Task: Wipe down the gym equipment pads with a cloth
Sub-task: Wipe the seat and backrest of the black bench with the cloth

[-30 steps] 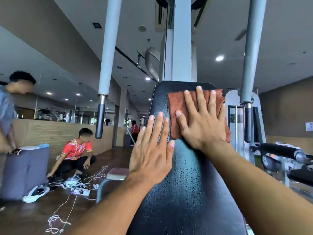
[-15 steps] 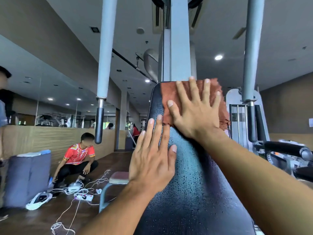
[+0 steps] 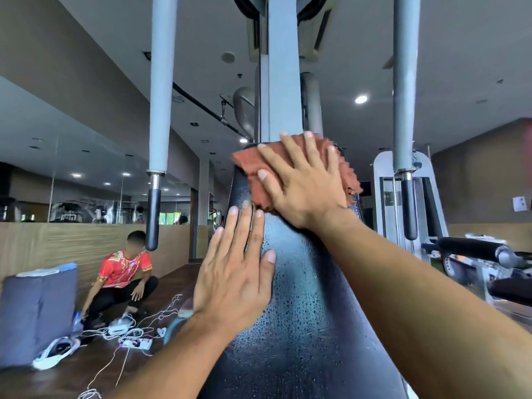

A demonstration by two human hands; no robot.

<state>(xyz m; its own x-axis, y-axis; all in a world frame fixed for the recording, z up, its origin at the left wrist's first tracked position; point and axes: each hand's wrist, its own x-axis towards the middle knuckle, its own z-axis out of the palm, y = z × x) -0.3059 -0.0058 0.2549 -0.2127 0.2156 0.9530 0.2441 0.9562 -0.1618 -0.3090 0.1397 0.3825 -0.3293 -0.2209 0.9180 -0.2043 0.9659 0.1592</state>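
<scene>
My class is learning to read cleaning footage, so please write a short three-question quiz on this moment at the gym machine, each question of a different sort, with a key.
1. True or false: the right hand presses the rust-coloured cloth flat against the top of the black pad.
2. Multiple choice: the left hand is A) holding a spray bottle, B) lying open on the pad, C) gripping the grey bar.
3. Fill in: the pad surface below the cloth is covered in ____.

Key: 1 true; 2 B; 3 droplets.
</scene>
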